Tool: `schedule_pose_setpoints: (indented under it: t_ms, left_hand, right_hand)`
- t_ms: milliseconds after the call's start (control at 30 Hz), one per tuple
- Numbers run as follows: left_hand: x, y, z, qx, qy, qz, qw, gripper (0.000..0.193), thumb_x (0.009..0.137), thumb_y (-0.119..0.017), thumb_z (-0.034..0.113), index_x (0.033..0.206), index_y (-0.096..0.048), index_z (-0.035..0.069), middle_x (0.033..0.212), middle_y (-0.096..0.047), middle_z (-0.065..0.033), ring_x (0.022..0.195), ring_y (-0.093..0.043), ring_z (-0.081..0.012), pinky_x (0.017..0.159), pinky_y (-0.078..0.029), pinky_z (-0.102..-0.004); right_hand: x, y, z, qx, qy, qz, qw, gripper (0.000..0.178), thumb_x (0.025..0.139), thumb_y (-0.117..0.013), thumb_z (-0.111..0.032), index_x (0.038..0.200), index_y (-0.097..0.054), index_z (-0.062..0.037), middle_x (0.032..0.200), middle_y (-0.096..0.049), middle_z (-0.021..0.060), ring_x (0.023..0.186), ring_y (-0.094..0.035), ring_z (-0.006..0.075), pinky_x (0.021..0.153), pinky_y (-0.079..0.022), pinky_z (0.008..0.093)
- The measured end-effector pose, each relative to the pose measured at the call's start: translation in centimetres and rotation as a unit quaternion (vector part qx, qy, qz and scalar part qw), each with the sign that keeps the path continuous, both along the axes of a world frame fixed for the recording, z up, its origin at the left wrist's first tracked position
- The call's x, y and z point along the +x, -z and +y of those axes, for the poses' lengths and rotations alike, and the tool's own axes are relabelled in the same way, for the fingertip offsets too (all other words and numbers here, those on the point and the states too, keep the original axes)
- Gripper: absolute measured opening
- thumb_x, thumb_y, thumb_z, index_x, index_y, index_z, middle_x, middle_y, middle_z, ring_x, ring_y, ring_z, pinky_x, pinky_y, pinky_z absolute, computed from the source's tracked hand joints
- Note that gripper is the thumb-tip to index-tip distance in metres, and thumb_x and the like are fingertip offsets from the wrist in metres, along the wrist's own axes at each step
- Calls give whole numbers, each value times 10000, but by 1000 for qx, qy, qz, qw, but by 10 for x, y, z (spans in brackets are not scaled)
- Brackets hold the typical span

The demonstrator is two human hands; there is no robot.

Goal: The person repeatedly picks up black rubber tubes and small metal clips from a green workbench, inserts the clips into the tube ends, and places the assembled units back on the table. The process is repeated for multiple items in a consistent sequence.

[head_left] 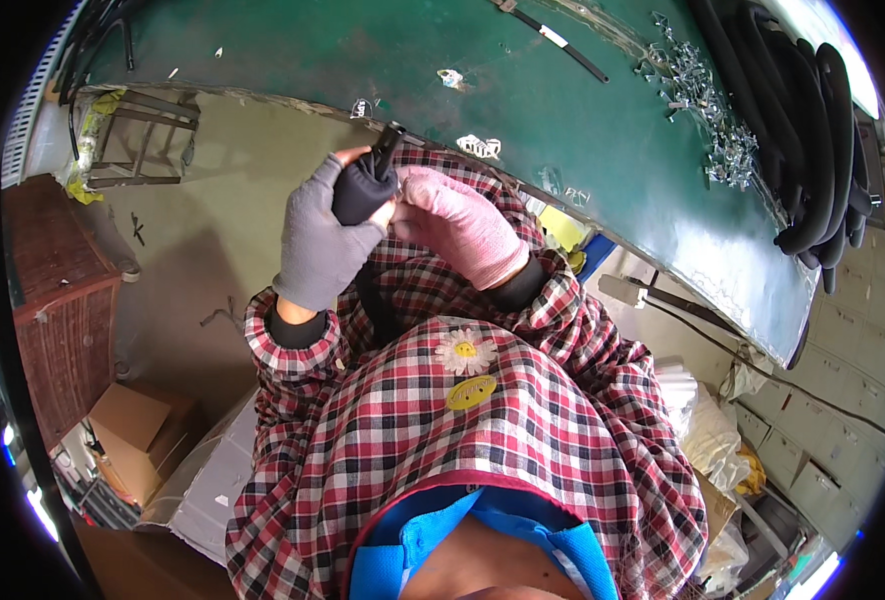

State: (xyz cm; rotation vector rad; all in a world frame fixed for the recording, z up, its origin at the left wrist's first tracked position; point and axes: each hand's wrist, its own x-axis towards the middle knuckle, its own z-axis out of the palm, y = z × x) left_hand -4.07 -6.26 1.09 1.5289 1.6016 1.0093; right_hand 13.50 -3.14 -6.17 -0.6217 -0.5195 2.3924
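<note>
Nearest my head camera spreads a plaid smock (463,430), and ahead of it I see the black padded piece (359,195), held up before the worktop's near edge. The grey-gloved left hand (328,235) is wrapped round it; the pink-gloved right hand (458,225) is bent in against its right side, though I cannot tell what its hidden fingertips grip. Beyond, the green worktop (603,130) is scuffed, with white patches along its near edge. Toward its far edge I make out a black strip (583,60), then scattered small metal parts (708,125) and black tubes (813,140) heaped at the right end. Off to the left, on the concrete-grey floor (233,160), stand a reddish-brown cabinet (58,340), an open cardboard box (128,430) and, farther off, a stool frame (143,135) by the worktop's left end.
</note>
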Motion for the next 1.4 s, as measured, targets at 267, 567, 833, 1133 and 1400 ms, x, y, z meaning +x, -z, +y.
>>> schedule_pose_setpoints:
  t_ms: [267, 567, 833, 1133, 1400]
  left_hand:
    - [10, 0, 2, 8, 2, 26, 1000, 494, 740, -756, 9, 1217, -629, 17, 970, -718, -136, 883, -709, -221, 820, -556, -338]
    - [10, 2, 5, 9, -5, 9, 1000, 463, 771, -760, 41, 1214, -628, 14, 939, -714, -122, 836, -704, -200, 782, -564, -327]
    - [15, 9, 4, 25, -37, 14, 999, 470, 768, -777, 57, 1213, -631, 19, 932, -716, -128, 825, -708, -209, 779, -566, -336]
    - [8, 4, 6, 5, 29, 12, 999, 470, 775, -782, 39, 1218, -625, 17, 957, -713, -106, 855, -693, -177, 811, -554, -318]
    - [15, 15, 7, 9, -26, -40, 999, 484, 817, -774, 43, 1269, -600, 20, 1012, -710, -84, 913, -682, -158, 843, -549, -297]
  right_hand:
    - [-8, 4, -7, -24, 41, 28, 998, 421, 965, -696, -362, 1280, -608, -96, 1086, -648, -1, 970, -626, 135, 905, -508, 316]
    - [-3, -10, -3, 12, 56, -24, 998, 311, 959, -683, -280, 1200, -624, -93, 961, -616, -25, 822, -570, 98, 788, -500, 273]
    - [-20, -12, -17, -17, 161, 16, 987, 307, 949, -704, -271, 1181, -624, -87, 982, -622, -24, 861, -575, 98, 787, -493, 284]
    - [-1, -1, -3, -55, 7, 75, 996, 394, 947, -723, -323, 1249, -631, -88, 1010, -631, -24, 829, -573, 108, 749, -486, 278]
    - [-16, -12, -11, 8, 202, -54, 978, 270, 967, -695, -215, 1175, -667, -45, 969, -644, -40, 816, -556, 59, 742, -467, 228]
